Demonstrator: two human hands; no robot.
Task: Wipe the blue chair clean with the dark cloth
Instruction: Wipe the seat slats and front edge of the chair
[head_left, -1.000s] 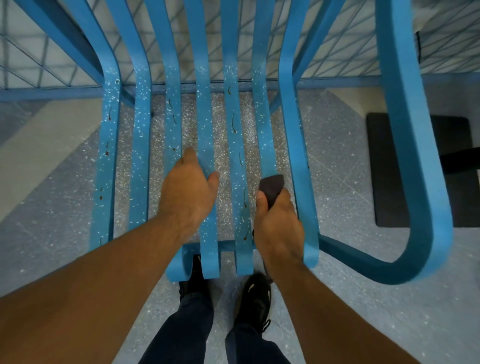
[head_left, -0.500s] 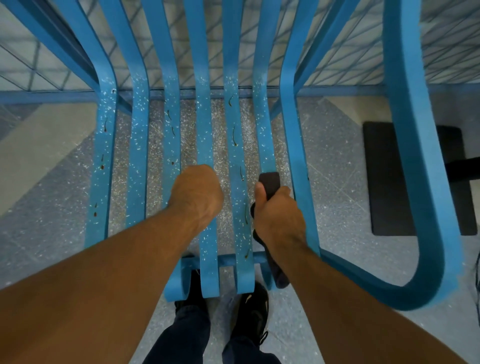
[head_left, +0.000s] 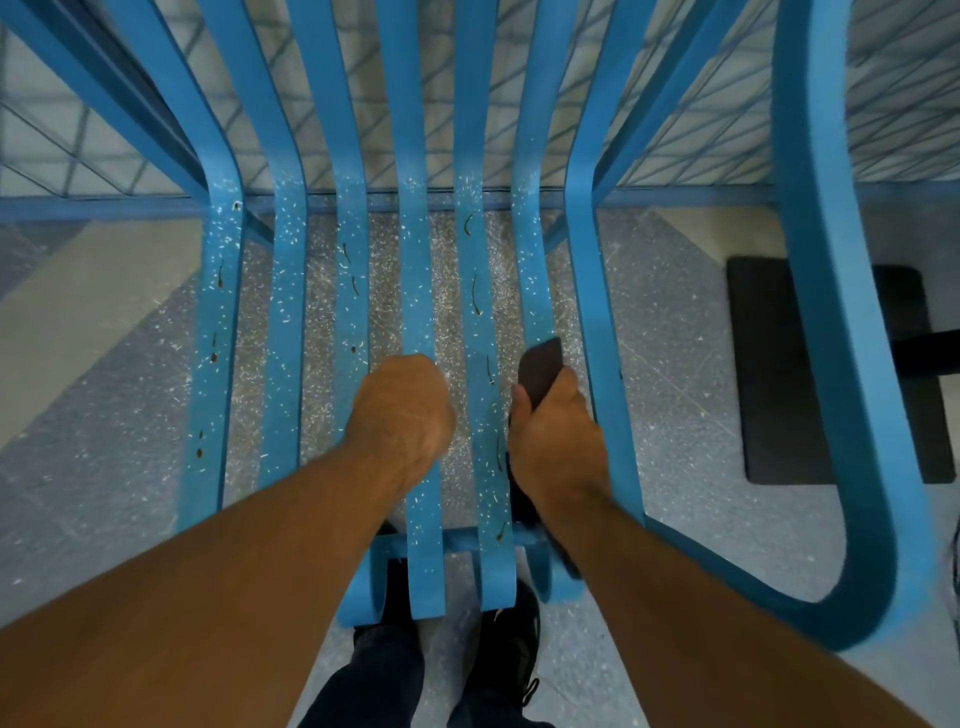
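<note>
Blue chair, position? (M.)

It is filling most of the frame, seen from above. Its seat slats are running from bottom centre up to the top edge, where they are bending into the back. The arm loop is curving down the right side. The chair is standing on a grey speckled floor. (K.)

Surface? (M.)

White flecks are lying thick on the slats, with small brown marks among them. (K.)

Dark cloth? (M.)

It is sitting right of centre, on the slat next to the outermost right one. One end is sticking out above the thumb, and the rest is trailing under the wrist toward the seat's front edge. (K.)

Right hand? (M.)

It is gripping the cloth, thumb on the left, fingers wrapping over it, and is holding it against that slat. (K.)

Left hand? (M.)

It is lying at centre frame over the middle slat, knuckles up and fingers curling under, out of sight. I cannot tell whether it is clasping the slat or only resting on it. (K.)

Surroundings? (M.)

A dark mat is lying on the floor at the right, partly behind the arm loop. Wire mesh is showing behind the chair back along the top. Black shoes and dark trouser legs are showing at bottom centre, the shoes partly under the seat's front edge. (K.)
</note>
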